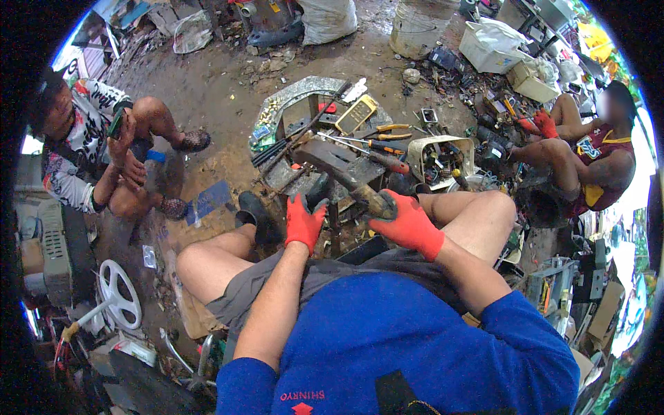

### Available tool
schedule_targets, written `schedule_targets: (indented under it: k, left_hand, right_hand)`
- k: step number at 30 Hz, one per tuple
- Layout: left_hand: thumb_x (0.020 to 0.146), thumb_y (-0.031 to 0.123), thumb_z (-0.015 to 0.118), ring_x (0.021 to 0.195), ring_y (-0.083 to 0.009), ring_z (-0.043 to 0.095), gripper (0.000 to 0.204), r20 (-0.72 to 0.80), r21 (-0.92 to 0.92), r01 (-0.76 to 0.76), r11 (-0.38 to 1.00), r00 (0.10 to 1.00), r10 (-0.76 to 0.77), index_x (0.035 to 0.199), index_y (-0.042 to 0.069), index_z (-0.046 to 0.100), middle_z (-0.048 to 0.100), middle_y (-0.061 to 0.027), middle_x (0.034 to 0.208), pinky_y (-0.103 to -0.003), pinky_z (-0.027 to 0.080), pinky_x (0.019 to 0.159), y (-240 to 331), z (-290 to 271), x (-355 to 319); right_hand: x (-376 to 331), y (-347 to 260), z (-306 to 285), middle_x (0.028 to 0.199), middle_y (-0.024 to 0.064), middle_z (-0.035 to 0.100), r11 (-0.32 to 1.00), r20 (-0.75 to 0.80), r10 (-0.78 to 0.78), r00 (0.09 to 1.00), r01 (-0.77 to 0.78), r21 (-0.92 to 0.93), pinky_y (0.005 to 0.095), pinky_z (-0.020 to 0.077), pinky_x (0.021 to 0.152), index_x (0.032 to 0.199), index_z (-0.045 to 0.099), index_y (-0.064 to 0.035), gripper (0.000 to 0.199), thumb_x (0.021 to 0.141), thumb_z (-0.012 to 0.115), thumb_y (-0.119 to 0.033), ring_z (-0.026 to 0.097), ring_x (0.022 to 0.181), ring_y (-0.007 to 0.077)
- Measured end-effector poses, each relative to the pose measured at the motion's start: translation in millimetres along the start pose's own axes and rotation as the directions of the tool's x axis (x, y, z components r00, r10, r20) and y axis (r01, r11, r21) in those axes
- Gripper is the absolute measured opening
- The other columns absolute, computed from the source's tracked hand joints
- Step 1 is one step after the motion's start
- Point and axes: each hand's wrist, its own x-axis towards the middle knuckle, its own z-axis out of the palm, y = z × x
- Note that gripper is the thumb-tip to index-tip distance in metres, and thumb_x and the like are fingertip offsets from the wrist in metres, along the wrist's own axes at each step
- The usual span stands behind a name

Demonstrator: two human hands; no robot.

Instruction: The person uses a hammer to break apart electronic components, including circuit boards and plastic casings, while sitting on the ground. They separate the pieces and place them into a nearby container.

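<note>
My right hand (pixel 408 225), in a red glove with dark grip patches, is closed round the wooden handle of a hammer (pixel 328 155). The hammer's heavy dark head slants up and left over the cluttered work surface. My left hand (pixel 305 223), also in a red glove, is beside the hammer, finger and thumb curled about a dark piece (pixel 319 185) whose kind does not show. Just beyond the hammer are a red-handled tool (pixel 391 163), pliers with orange and black handles (pixel 392 131) and a yellow rectangular case (pixel 356 115). Dark rods (pixel 278 151) lie left of it.
A cream bin (pixel 413 156) of small scrap parts stands right of the work surface. One person (pixel 90 152) sits at left, holding a phone-like object; another (pixel 588 152) in red gloves sits at right. A white wheel (pixel 120 294) stands lower left, and white sacks (pixel 329 21) farther back.
</note>
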Motion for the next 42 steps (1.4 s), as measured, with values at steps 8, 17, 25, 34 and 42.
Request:
schedule_targets:
  k: [8, 17, 25, 34, 42]
  left_hand:
    - [0.078, 0.037, 0.077, 0.134, -0.0423, 0.039, 0.08, 0.136, -0.023, 0.112, 0.994, 0.985, -0.107, 0.137, -0.006, 0.044, 0.039, -0.0321, 0.143, -0.043, 0.036, 0.11, 6.4, -8.5, 9.6]
    - [0.077, 0.035, 0.077, 0.127, -0.0435, 0.046, 0.078, 0.063, 0.019, 0.109, 0.994, 0.992, -0.11, 0.135, -0.006, 0.045, 0.04, -0.0316, 0.141, -0.043, 0.041, 0.105, 16.7, -10.4, 4.5]
    - [0.078, 0.041, 0.074, 0.128, -0.0446, 0.046, 0.08, 0.133, 0.017, 0.133, 0.991, 0.982, -0.134, 0.136, -0.006, 0.044, 0.039, -0.0333, 0.142, -0.044, 0.041, 0.105, 9.9, -15.9, -0.7]
    - [0.077, 0.038, 0.077, 0.129, -0.0447, 0.044, 0.082, 0.157, 0.072, 0.108, 0.992, 0.981, -0.118, 0.138, -0.005, 0.043, 0.038, -0.0322, 0.143, -0.045, 0.04, 0.106, 14.1, -18.5, 6.0]
    - [0.076, 0.039, 0.077, 0.131, -0.0432, 0.043, 0.083, 0.087, 0.039, 0.136, 0.99, 0.986, -0.139, 0.138, -0.003, 0.043, 0.039, -0.031, 0.143, -0.044, 0.039, 0.108, 3.2, -17.2, -1.0]
  right_hand:
    - [-5.0, 20.4, 8.8, 0.09, 0.0156, 0.069, 0.993, 0.058, 0.108, 0.992, -0.105, -0.054, 0.0403, 0.0512, 0.079, 0.102, 0.062, -0.0041, 0.034, 0.077, 0.072, -0.026, 0.068, 0.089, 0.0316]
    - [-12.7, -20.8, -12.4, 0.097, 0.0198, 0.069, 0.999, -0.085, -0.012, 0.996, 0.016, 0.047, 0.042, 0.0523, 0.082, 0.109, 0.061, -0.0052, 0.043, 0.077, 0.073, -0.033, 0.067, 0.096, 0.0361]
    - [7.1, 13.8, -1.7, 0.097, 0.0178, 0.07, 0.993, -0.093, 0.116, 0.989, -0.113, 0.035, 0.0402, 0.0529, 0.082, 0.108, 0.063, -0.0035, 0.042, 0.078, 0.072, -0.032, 0.068, 0.094, 0.032]
    - [-7.0, 0.9, 8.3, 0.096, 0.0163, 0.07, 0.979, -0.047, 0.123, 0.991, -0.129, -0.159, 0.0393, 0.0515, 0.084, 0.113, 0.062, -0.0042, 0.043, 0.077, 0.073, -0.025, 0.068, 0.095, 0.0273]
    - [-7.3, -44.7, -7.4, 0.09, 0.0193, 0.069, 0.994, -0.115, -0.064, 0.991, 0.073, 0.078, 0.0408, 0.053, 0.076, 0.103, 0.062, -0.0047, 0.035, 0.077, 0.073, -0.025, 0.069, 0.09, 0.0339]
